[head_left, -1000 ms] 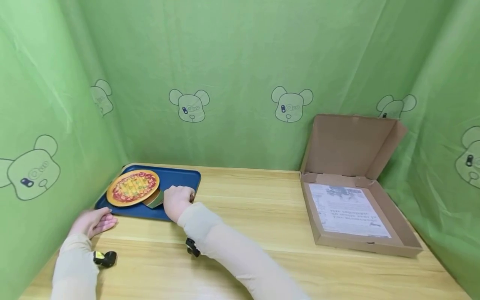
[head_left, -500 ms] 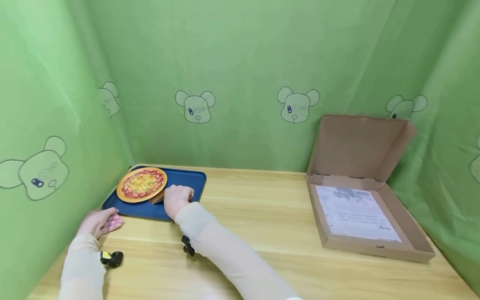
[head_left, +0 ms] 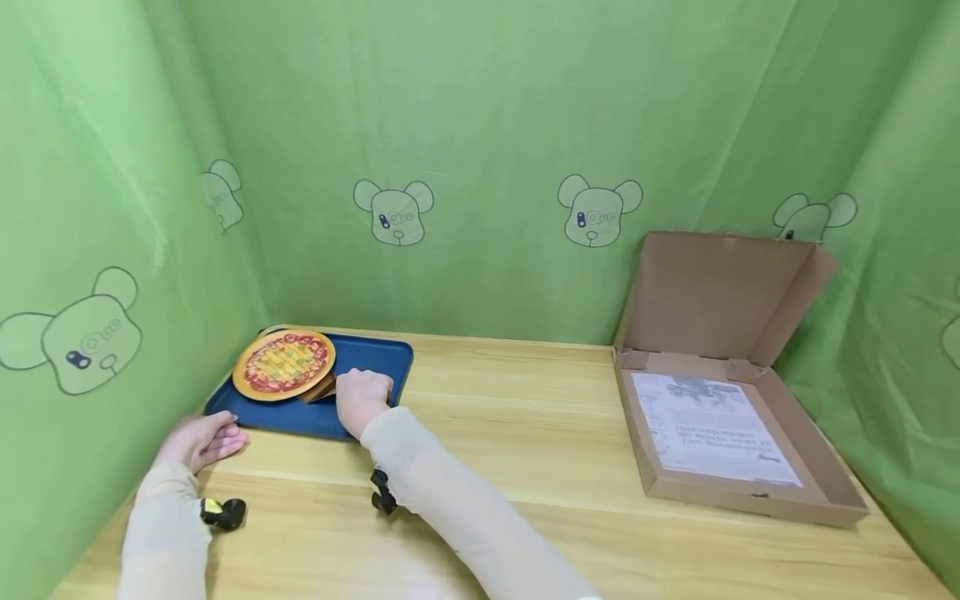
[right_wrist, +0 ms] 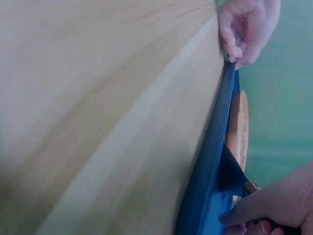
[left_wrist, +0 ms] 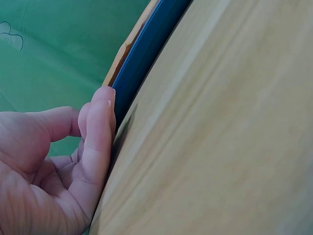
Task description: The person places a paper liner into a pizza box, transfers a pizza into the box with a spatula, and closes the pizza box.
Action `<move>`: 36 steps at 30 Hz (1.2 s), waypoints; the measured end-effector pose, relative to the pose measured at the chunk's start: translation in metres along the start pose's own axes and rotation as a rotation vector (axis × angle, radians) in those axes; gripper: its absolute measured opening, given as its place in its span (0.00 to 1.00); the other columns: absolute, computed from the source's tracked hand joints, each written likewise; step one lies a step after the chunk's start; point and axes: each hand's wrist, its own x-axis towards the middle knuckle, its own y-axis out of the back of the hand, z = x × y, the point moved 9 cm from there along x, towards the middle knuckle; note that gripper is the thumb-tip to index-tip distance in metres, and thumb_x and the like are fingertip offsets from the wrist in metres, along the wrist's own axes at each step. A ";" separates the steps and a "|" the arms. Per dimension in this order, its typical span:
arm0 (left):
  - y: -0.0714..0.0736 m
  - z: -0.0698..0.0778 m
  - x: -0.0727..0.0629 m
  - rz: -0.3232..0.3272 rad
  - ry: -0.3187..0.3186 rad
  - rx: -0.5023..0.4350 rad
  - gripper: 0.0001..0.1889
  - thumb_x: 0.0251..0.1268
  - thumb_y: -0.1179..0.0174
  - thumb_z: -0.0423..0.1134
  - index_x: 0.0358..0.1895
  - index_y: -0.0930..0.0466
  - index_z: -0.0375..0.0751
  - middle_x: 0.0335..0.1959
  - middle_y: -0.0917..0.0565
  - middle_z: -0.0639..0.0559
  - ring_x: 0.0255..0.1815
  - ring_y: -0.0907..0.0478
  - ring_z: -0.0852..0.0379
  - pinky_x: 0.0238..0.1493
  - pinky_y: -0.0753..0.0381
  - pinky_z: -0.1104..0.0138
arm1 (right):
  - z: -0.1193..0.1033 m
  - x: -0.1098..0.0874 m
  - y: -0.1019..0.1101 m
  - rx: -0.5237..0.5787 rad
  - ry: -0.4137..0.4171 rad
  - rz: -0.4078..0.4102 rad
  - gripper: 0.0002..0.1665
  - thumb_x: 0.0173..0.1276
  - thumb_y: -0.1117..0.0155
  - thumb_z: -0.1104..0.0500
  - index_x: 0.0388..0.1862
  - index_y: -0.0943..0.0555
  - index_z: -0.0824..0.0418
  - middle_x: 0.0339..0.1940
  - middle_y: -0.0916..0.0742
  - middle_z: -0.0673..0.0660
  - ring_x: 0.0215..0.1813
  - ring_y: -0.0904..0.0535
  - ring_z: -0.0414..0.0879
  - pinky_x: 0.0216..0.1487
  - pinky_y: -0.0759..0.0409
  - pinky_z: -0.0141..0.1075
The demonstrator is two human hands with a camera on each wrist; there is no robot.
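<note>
A pizza [head_left: 283, 364] with a yellow and red topping sits at the left part of a blue tray [head_left: 390, 354]. My right hand [head_left: 363, 400] grips the handle of a pizza server [head_left: 321, 388]; its shiny triangular blade points left, with its tip end at the pizza's near right edge. In the right wrist view the blade [right_wrist: 232, 169] mirrors the tray's blue, and fingers wrap the dark handle. At the tray's front left corner, my left hand [head_left: 201, 440] pinches the rim, thumb on top and fingers along the outer side. Those fingers [left_wrist: 98, 142] press against the rim.
A cardboard pizza box [head_left: 750, 500] stands on the right with its lid up, a printed white sheet [head_left: 712, 429] lying inside. The wooden table [head_left: 510, 417] spans between tray and box. Green curtains [head_left: 480, 108] enclose the back and both sides.
The head view has shifted slightly. My right hand has edged left with the server, and the pizza sits a little farther back over the tray. My left hand stays at the tray's corner.
</note>
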 end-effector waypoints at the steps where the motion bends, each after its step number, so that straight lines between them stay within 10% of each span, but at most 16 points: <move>1: 0.000 0.001 0.000 -0.003 -0.001 0.000 0.13 0.73 0.56 0.32 0.29 0.25 0.41 0.19 0.15 0.53 0.24 0.14 0.61 0.36 0.13 0.71 | 0.002 0.000 0.001 0.010 0.004 0.009 0.16 0.78 0.52 0.51 0.43 0.15 0.42 0.38 0.12 0.46 0.29 0.21 0.42 0.24 0.25 0.42; 23: 0.000 0.004 -0.003 -0.027 -0.001 -0.010 0.15 0.73 0.57 0.32 0.27 0.24 0.43 0.20 0.15 0.54 0.24 0.14 0.61 0.36 0.13 0.71 | 0.047 -0.014 0.005 0.041 0.107 0.057 0.14 0.75 0.46 0.50 0.39 0.13 0.49 0.36 0.11 0.48 0.33 0.15 0.42 0.18 0.20 0.39; 36: 0.001 0.005 -0.002 -0.036 0.003 -0.018 0.16 0.74 0.57 0.32 0.27 0.23 0.44 0.20 0.15 0.54 0.24 0.14 0.61 0.36 0.13 0.71 | 0.075 -0.028 0.009 0.030 0.132 0.095 0.15 0.75 0.46 0.55 0.32 0.14 0.51 0.30 0.12 0.48 0.22 0.27 0.39 0.14 0.26 0.35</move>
